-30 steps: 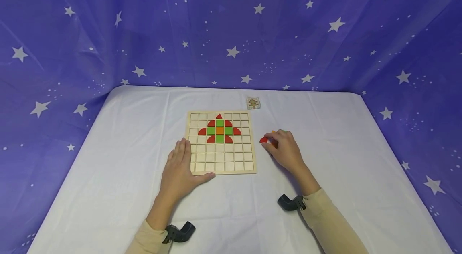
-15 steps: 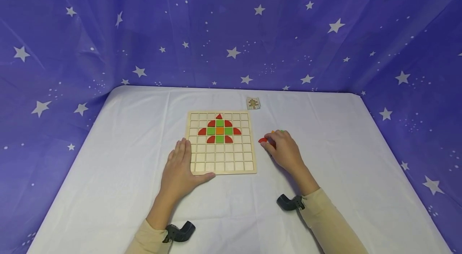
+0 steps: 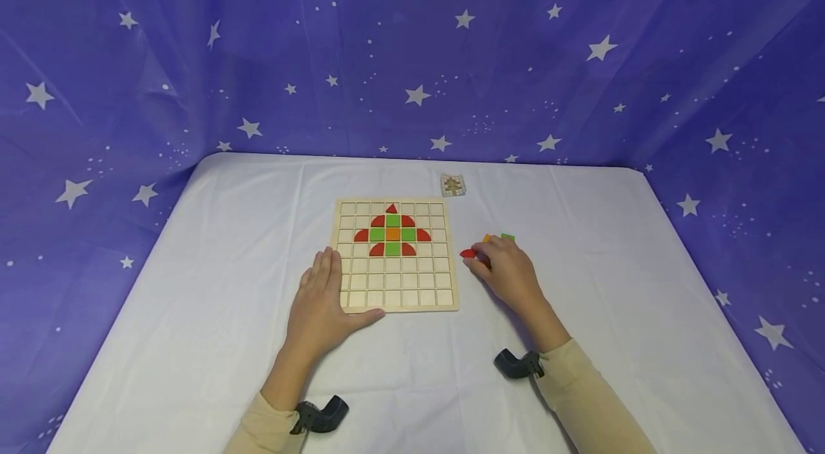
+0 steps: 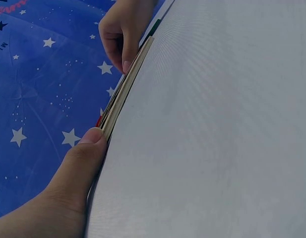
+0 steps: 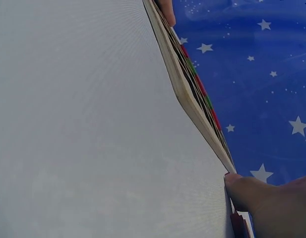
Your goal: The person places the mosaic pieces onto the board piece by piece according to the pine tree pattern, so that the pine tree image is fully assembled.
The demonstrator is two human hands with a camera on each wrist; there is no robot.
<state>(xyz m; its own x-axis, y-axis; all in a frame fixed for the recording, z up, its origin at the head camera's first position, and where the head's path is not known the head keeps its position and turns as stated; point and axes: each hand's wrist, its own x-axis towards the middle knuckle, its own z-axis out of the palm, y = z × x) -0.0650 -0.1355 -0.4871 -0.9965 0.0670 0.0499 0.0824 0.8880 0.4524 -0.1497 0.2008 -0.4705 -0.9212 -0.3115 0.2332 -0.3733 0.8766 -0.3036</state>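
Note:
A wooden grid board [image 3: 419,282] lies on the white table, with red, green and orange tiles [image 3: 392,233] set in its upper cells. My left hand [image 3: 320,307] rests at its near left corner, fingers straight along the left side and thumb against the front edge. Right of the board, my right hand [image 3: 509,271] pinches a red tile [image 3: 467,253] with a curved edge between thumb and fingers. An orange tile [image 3: 488,238] and a green tile [image 3: 508,236] show just beyond that hand, which partly hides them. In the right wrist view, the thumb [image 5: 247,191] is low at right.
A small patterned card [image 3: 452,185] lies behind the board's far right corner. Blue curtains with white stars [image 3: 412,81] stand around the back and sides of the white-covered table [image 3: 213,282]. A dark wrist device [image 3: 321,414] sits on each sleeve.
My right hand has shifted very slightly left, and the red tile in it has turned a little. More of the green tile behind it now shows. My left hand and the board stay put.

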